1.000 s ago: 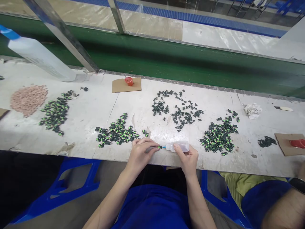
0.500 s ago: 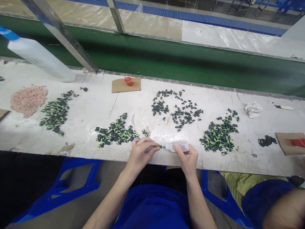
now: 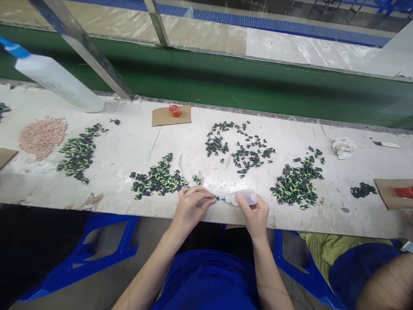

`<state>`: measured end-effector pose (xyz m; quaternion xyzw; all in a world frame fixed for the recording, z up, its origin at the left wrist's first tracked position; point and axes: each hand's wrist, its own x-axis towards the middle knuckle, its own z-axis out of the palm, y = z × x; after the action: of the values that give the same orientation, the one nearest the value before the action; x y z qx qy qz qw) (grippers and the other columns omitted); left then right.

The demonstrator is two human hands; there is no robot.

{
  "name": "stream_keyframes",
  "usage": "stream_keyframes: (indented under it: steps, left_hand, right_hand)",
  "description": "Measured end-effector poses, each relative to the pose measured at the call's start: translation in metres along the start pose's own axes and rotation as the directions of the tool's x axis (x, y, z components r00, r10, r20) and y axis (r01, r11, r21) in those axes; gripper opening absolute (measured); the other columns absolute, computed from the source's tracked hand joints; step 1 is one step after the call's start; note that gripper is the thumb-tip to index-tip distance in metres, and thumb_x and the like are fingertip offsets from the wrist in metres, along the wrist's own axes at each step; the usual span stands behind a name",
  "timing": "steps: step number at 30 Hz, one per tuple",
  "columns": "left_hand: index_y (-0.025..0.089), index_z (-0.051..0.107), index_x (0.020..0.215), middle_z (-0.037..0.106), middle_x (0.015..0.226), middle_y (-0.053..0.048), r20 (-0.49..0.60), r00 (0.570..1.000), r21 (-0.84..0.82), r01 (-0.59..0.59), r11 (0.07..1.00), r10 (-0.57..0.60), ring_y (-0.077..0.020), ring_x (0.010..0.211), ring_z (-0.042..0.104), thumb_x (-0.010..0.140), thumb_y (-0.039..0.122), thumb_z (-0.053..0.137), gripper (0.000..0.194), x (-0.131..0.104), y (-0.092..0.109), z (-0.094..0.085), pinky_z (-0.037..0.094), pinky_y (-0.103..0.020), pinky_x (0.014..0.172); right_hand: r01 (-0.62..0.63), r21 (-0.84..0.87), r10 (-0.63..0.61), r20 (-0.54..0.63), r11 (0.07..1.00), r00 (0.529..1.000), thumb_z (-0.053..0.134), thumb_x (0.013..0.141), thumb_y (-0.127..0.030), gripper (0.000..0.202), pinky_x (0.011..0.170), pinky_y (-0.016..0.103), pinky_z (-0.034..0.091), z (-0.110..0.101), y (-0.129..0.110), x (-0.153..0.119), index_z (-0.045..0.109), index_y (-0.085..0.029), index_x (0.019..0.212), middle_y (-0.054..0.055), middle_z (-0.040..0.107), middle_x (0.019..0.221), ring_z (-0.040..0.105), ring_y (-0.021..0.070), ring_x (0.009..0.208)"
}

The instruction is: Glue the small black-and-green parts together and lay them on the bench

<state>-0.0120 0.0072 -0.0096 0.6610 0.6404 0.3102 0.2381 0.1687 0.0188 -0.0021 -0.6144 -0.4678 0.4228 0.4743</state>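
My left hand is closed, pinching a small black-and-green piece at its fingertips. A slim grey object also shows between those fingers; its kind is unclear. In my right hand lies a small translucent squeeze bottle, held on its side. Its thin blue tip points left, close to the pinched piece; whether they touch I cannot tell. A pile of black-and-green pieces lies beyond my left hand, and another pile right of my right hand. Loose dark parts are scattered ahead.
A large white bottle with a blue nozzle stands at the left by a metal post. A red cup sits on cardboard. Pink pieces, crumpled tissue and a brush lie about. Another person's arm is at lower right.
The squeeze bottle and its tip have shifted very slightly right, a little away from the pinched piece. Both hands keep their grip. The view has shifted slightly.
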Motion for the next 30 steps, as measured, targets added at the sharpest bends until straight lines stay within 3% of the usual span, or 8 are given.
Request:
stream_keyframes:
  steps: [8,14,18,20,22,24,27,30]
  left_hand:
    - [0.029,0.075,0.08,0.076,0.084,-0.001,0.162,0.984,0.024,-0.084,0.996,0.079,-0.0228,0.087,0.067,0.079,0.03,0.07,0.006,0.019,0.001,-0.016,0.043,-0.039,0.085]
    - [0.023,0.074,0.089,0.075,0.089,-0.005,0.003,0.991,0.14,-0.136,0.981,0.137,-0.0252,0.088,0.065,0.086,0.025,0.057,0.017,0.082,0.012,-0.012,0.049,-0.037,0.081]
    - [0.021,0.074,0.084,0.075,0.088,-0.008,0.141,0.975,0.253,-0.202,0.946,0.17,-0.0295,0.09,0.064,0.077,0.012,0.061,0.017,0.117,0.014,0.003,0.049,-0.038,0.078]
    - [0.02,0.074,0.081,0.074,0.087,-0.009,0.193,0.966,0.265,-0.217,0.94,0.169,-0.03,0.089,0.064,0.076,0.009,0.06,0.019,0.123,0.014,0.007,0.049,-0.038,0.077]
    - [0.02,0.073,0.076,0.074,0.084,-0.008,0.195,0.967,0.235,-0.208,0.95,0.164,-0.0288,0.087,0.065,0.075,0.008,0.06,0.019,0.119,0.016,0.006,0.049,-0.038,0.078]
    - [0.021,0.073,0.073,0.074,0.081,-0.006,0.176,0.972,0.116,-0.177,0.977,0.155,-0.0256,0.084,0.066,0.074,0.009,0.061,0.016,0.107,0.02,0.002,0.05,-0.036,0.078]
    - [0.022,0.074,0.076,0.075,0.08,-0.002,0.164,0.981,-0.23,-0.068,0.971,0.107,-0.02,0.076,0.067,0.075,0.019,0.066,0.008,0.077,0.031,-0.005,0.052,-0.031,0.074]
    - [0.019,0.076,0.076,0.076,0.079,-0.005,0.2,0.979,-0.522,0.079,0.85,0.032,-0.0201,0.075,0.069,0.074,0.028,0.071,0.01,0.044,0.04,-0.009,0.054,-0.029,0.07]
  right_hand:
    - [0.12,0.092,-0.092,-0.26,0.989,0.961,0.077,0.066,-0.036,0.031,0.064,0.033,0.056,-0.017,0.005,0.004,0.062,-0.017,0.085,0.008,0.074,0.081,0.071,0.0225,0.072]
    - [0.168,0.184,-0.129,-0.21,0.968,0.969,0.08,0.065,-0.028,0.045,0.097,0.048,0.048,-0.022,0.011,0.021,0.042,-0.024,0.087,0.013,0.073,0.102,0.066,0.0279,0.11]
    - [0.155,0.152,-0.119,-0.222,0.976,0.968,0.081,0.064,-0.028,0.051,0.091,0.045,0.052,-0.021,0.01,0.019,0.042,-0.023,0.097,0.014,0.07,0.108,0.067,0.0257,0.106]
    - [0.254,0.024,-0.231,-0.341,0.967,0.911,0.082,0.063,-0.026,0.057,0.085,0.04,0.054,-0.019,0.009,0.007,0.045,-0.022,0.106,0.015,0.064,0.117,0.064,0.024,0.105]
    - [0.362,-0.136,-0.383,-0.463,0.922,0.8,0.082,0.063,-0.022,0.056,0.073,0.034,0.055,-0.014,0.01,-0.01,0.049,-0.022,0.108,0.014,0.06,0.119,0.062,0.0207,0.096]
    - [0.437,-0.181,-0.469,-0.455,0.881,0.757,0.08,0.067,-0.019,0.043,0.062,0.029,0.053,-0.004,0.011,-0.027,0.053,-0.022,0.101,0.009,0.063,0.105,0.061,0.0163,0.08]
    - [0.308,0.017,-0.295,-0.244,0.951,0.924,0.074,0.075,-0.024,0.033,0.058,0.028,0.055,0.013,0.01,-0.042,0.057,-0.021,0.103,0.009,0.065,0.099,0.064,0.0176,0.081]
    - [0.1,0.295,-0.061,-0.139,0.95,0.988,0.074,0.075,-0.03,0.034,0.065,0.03,0.059,0.027,0.006,-0.04,0.058,-0.02,0.104,0.007,0.069,0.094,0.067,0.0193,0.085]
